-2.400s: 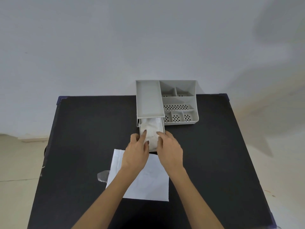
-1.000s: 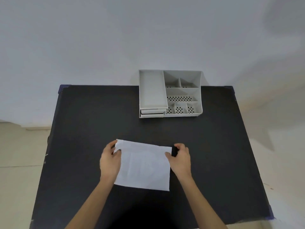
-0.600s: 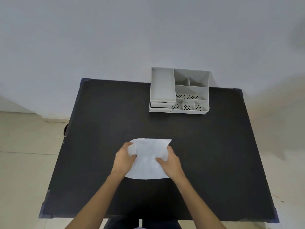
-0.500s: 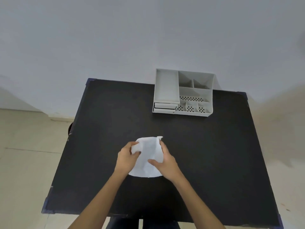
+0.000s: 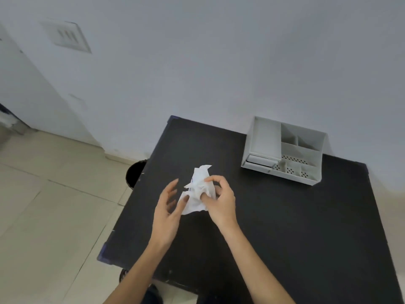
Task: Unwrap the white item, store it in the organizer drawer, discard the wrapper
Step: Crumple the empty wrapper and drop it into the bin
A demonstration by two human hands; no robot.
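The white wrapper (image 5: pixel 198 189) is crumpled into a loose wad above the black table (image 5: pixel 285 227). My right hand (image 5: pixel 219 199) pinches it from the right, fingers dug into the folds. My left hand (image 5: pixel 168 207) is beside it on the left, fingers spread, with one fingertip touching the wrapper's lower left edge. The grey organizer (image 5: pixel 285 153) stands at the table's far right, its drawer (image 5: pixel 260 160) pushed in. The white item is hidden from view.
A black round bin (image 5: pixel 134 175) stands on the tiled floor just off the table's left edge. The white wall runs behind the table. A dark shoe tip (image 5: pixel 123 275) shows under the table's near edge.
The flat wrapper has been gathered into a crumpled wad. My left hand has opened and eased off it. The view has swung left, so the floor and the bin now show.
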